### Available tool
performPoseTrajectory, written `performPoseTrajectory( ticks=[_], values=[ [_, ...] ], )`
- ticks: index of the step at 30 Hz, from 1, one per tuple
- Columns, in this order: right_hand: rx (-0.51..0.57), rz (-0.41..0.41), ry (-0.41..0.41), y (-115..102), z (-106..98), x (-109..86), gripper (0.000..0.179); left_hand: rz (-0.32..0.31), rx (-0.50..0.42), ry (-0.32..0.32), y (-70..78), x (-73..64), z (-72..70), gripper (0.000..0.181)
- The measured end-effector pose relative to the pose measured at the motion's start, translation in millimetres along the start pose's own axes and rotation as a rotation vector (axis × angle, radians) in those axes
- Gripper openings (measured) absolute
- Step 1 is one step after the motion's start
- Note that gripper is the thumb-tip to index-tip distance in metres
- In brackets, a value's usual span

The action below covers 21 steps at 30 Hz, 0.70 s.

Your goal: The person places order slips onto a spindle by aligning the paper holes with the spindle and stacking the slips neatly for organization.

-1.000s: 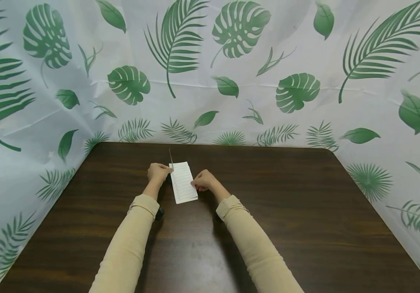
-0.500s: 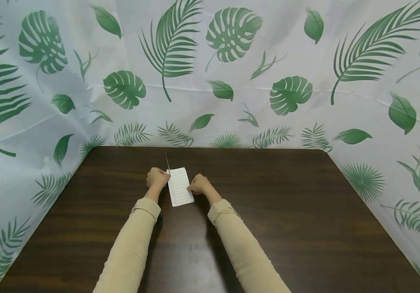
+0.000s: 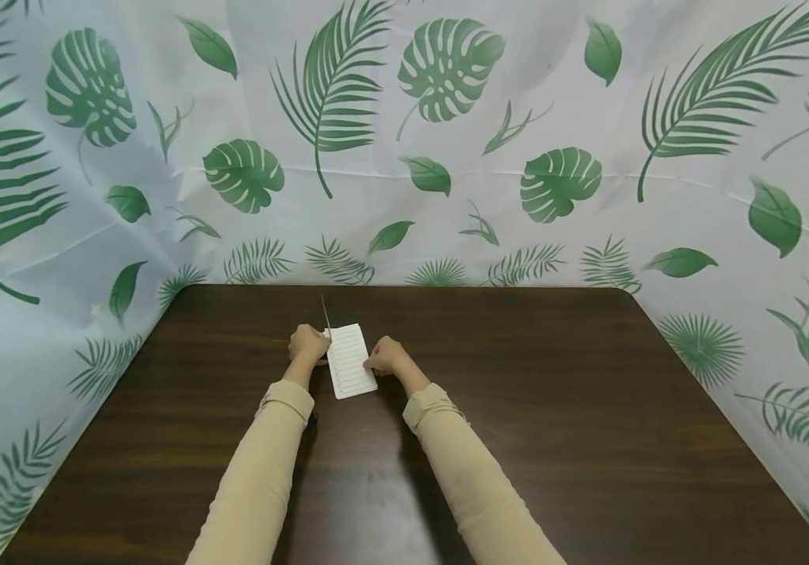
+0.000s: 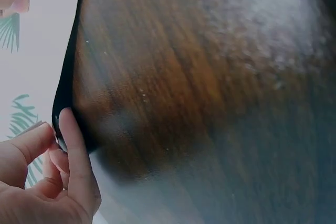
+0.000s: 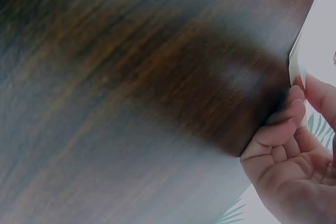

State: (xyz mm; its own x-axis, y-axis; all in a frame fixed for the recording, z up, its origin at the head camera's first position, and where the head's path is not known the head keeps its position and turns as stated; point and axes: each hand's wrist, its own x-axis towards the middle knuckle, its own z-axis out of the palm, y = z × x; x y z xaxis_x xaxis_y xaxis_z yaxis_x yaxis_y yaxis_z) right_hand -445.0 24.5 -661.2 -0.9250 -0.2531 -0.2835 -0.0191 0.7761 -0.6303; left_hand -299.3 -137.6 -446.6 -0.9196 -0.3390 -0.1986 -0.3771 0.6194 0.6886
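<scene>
A small pad of white lined paper (image 3: pixel 352 362) is held up over the dark table, slightly tilted, between two hands. The left hand (image 3: pixel 307 344) pinches its upper left edge between thumb and fingers. In the left wrist view, that hand's index finger (image 4: pixel 74 132) lies against the pad's black underside. A thin brownish strip (image 3: pixel 326 311) sticks up beyond the pad from beside the left fingertips. On the opposite edge, the right hand (image 3: pixel 386 357) pinches the pad, with its other fingers curled below, as the right wrist view shows. Pale page edges (image 5: pixel 295 66) appear there.
The brown wood-grain table (image 3: pixel 552 408) has rounded far corners. Behind it and along both sides hangs a white sheet (image 3: pixel 489 180) printed with green leaves. Light-coloured sleeves (image 3: pixel 256 471) cover both forearms.
The head view has tilted and shifted slightly since a second ago. Both hands keep their hold on the pad, which has hardly moved over the table.
</scene>
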Motion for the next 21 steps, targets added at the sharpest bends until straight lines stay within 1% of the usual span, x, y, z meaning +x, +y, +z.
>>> performPoseTrajectory(
  ticks=[2, 5, 8, 9, 10, 12, 13, 15, 16, 17, 18, 19, 21],
  values=[
    [-0.013, 0.004, 0.018, -4, -4, -6.8, 0.029, -0.003, -0.017, -0.016, 1.6, 1.3, 1.1, 0.018],
    [-0.032, 0.031, 0.060, -18, -16, -31.9, 0.027, -0.004, -0.042, -0.052, 3.3, 3.5, 4.4, 0.019],
    [-0.048, 0.009, 0.105, -30, -24, -53.1, 0.028, -0.015, -0.081, -0.073, 4.3, 5.3, 7.3, 0.026],
    [-0.056, 0.000, 0.111, -35, -27, -60.0, 0.029, -0.020, -0.093, -0.078, 4.4, 5.8, 7.5, 0.026],
    [-0.055, -0.031, 0.124, -36, -28, -63.5, 0.029, -0.024, -0.104, -0.078, 4.4, 6.4, 7.8, 0.024],
    [-0.054, -0.050, 0.127, -47, -33, -75.6, 0.027, -0.033, -0.108, -0.074, 4.8, 7.3, 6.9, 0.017],
    [-0.050, -0.027, 0.115, -56, -38, -84.1, 0.025, -0.037, -0.103, -0.074, 5.1, 7.7, 6.3, 0.014],
    [-0.017, 0.021, 0.066, -79, -53, -107.6, 0.021, -0.038, -0.093, -0.075, 4.9, 8.3, 4.4, 0.012],
    [0.002, 0.019, 0.060, -87, -58, -117.5, 0.019, -0.038, -0.088, -0.078, 5.0, 8.5, 3.6, 0.012],
    [0.026, 0.064, 0.032, -100, -67, -131.8, 0.016, -0.039, -0.086, -0.082, 5.3, 8.3, 2.8, 0.012],
    [0.059, 0.075, 0.015, -108, -75, -142.4, 0.014, -0.040, -0.086, -0.087, 5.5, 8.1, 2.3, 0.011],
    [0.104, 0.039, -0.001, -108, -79, -146.9, 0.014, -0.040, -0.087, -0.094, 5.7, 8.0, 2.0, 0.011],
    [0.176, 0.013, -0.030, -105, -83, -151.0, 0.010, -0.043, -0.096, -0.109, 5.5, 7.6, 1.1, 0.011]
  ],
)
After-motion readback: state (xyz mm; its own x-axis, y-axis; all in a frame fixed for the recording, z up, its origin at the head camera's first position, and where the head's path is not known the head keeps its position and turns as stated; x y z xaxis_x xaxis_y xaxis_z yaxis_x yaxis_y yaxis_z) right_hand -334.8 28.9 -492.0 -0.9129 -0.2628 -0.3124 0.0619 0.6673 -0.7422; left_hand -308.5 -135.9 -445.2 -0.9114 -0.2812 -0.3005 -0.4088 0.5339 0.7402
